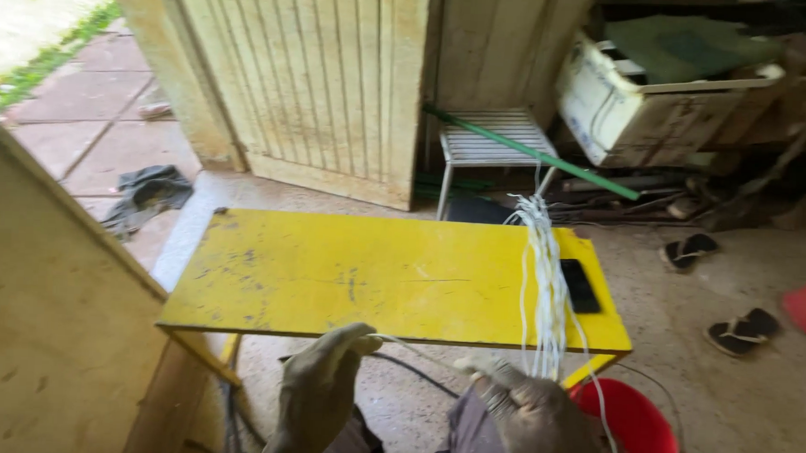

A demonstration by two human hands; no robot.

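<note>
White cords [546, 278], a bundle of thin strands, held upright over the right end of the yellow worktop [328, 273], loose tips splayed above its far edge. Gripped low down by the right hand [526, 413], fingers closed round the bundle just off the near edge. One single strand [420, 351] drawn sideways from that grip toward the left hand [323, 386], pinched there between thumb and fingertips, fist otherwise closed. Both hands below the near edge of the worktop, near each other but apart, the strand stretched between them. A few strands trailing down past the right hand toward a red bucket [634, 427] on the floor under the near right corner.

On the worktop, close to the right edge and just right of the bundle, a flat black phone [580, 285]. Rest of the yellow surface scuffed with dark marks, most toward the left end.

Beyond the far edge, a small white slatted stool [493, 140] against a pale wooden door [337, 79], with a green pole [533, 155] leaning across it. Farther right, a worn white crate [635, 110] among dark clutter. On the concrete floor to the right, two dark sandals [717, 295], well apart from the worktop. To the far left, a crumpled dark cloth [146, 193] on the paving by the doorway. Plain wooden board [46, 311] along the left side, touching the near left corner.
</note>
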